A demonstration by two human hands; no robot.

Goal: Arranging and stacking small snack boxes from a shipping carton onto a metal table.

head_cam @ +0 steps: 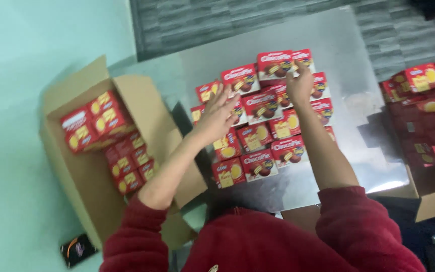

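Observation:
Several red snack boxes (260, 133) with pictures of round cakes lie in rows on a shiny metal table (338, 55). My left hand (217, 113) hovers over the left side of the rows, fingers spread, holding nothing. My right hand (299, 84) rests on the boxes at the far end, fingers curled onto a red box (303, 58); whether it grips the box is unclear. Both arms wear red sleeves pushed up.
An open cardboard carton (84, 189) at the left holds several more red boxes (99, 123). Another open carton (431, 201) with red boxes sits at the right. A small dark packet (77, 249) lies on the pale green floor. A grey striped mat lies beyond the table.

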